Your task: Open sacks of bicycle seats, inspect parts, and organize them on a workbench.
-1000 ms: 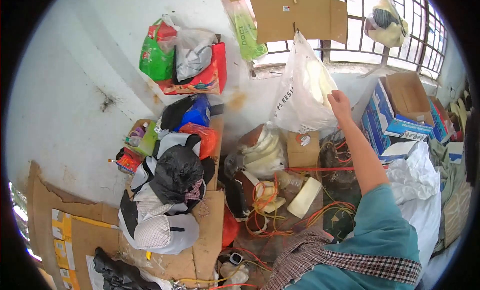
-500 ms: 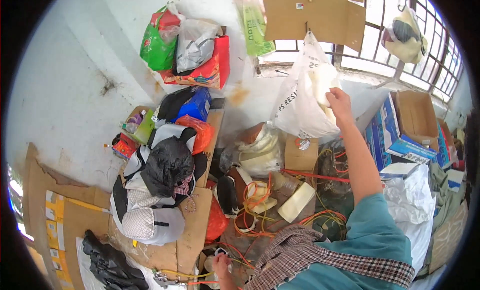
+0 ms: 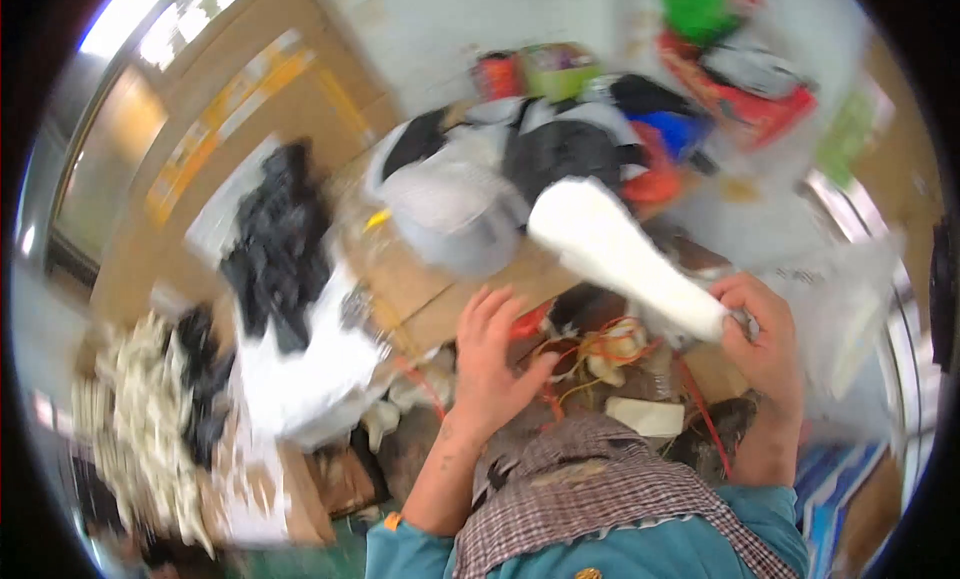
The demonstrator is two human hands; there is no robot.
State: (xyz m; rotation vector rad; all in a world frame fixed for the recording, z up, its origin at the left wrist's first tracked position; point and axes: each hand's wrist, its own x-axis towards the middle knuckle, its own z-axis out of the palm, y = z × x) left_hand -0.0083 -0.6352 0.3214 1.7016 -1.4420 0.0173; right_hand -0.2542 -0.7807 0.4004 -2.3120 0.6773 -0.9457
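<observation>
My right hand [image 3: 760,334] is closed on the narrow end of a long white piece [image 3: 610,234], rounded and wider at its far end. Blur hides exactly what kind of thing it is. It slants up and left over the clutter, toward a heap of caps. My left hand [image 3: 487,354] is raised with spread fingers and holds nothing. Just beyond it, at the cardboard's edge, rests a pale grey cap [image 3: 450,209] with a checked panel. A black plastic bag [image 3: 570,159] lies among the caps to its right.
Orange and yellow cords [image 3: 590,354] tangle beyond my lap. At left are a crumpled black bag [image 3: 280,244] on white sheeting [image 3: 300,389] and a heap of cream-coloured pieces [image 3: 150,399]. A translucent white bag [image 3: 845,309] hangs at right, near the window bars.
My view has swung left. My right hand has drawn the white piece away from the hanging bag. My left hand has risen from low down, its fingers now spread.
</observation>
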